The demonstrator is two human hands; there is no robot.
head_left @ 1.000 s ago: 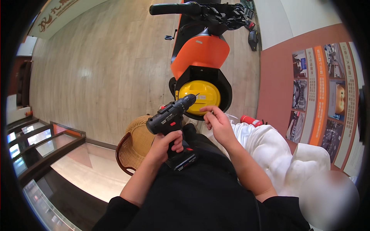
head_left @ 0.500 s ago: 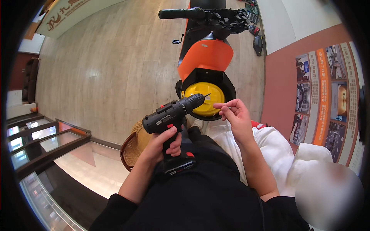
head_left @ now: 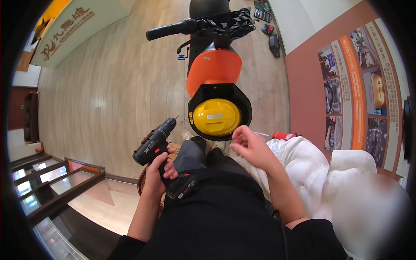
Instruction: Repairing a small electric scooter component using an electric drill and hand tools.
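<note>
Across the pale wood-plank floor (head_left: 108,95) before me, an orange and black scooter (head_left: 214,69) stands nearer the right edge than the left, its orange front toward me and its handlebar crosswise beyond. Along that right edge runs a wall with a printed panel (head_left: 353,99) of photographs and an orange stripe. Close on my right is a white seat (head_left: 299,169) with loose folds of cloth, and on my left a dark-framed glass case (head_left: 108,195). At the scooter's near end a black basket (head_left: 247,106) holds a yellow helmet (head_left: 216,115), dome up, inside its rim. Left of the basket and apart from it, I hold a black cordless drill (head_left: 151,146) in the air, tilted, nose pointing away and to the right. A red cylinder (head_left: 284,136) shows just beyond the white cloth. My left hand (head_left: 159,171) is wrapped around the drill's grip. My right hand (head_left: 251,145) hangs by the basket's near right edge, partly open with fingers loosely bent; I cannot tell whether anything small sits between the fingertips. Smallest is the thin bit (head_left: 177,116) poking from the drill's chuck.
</note>
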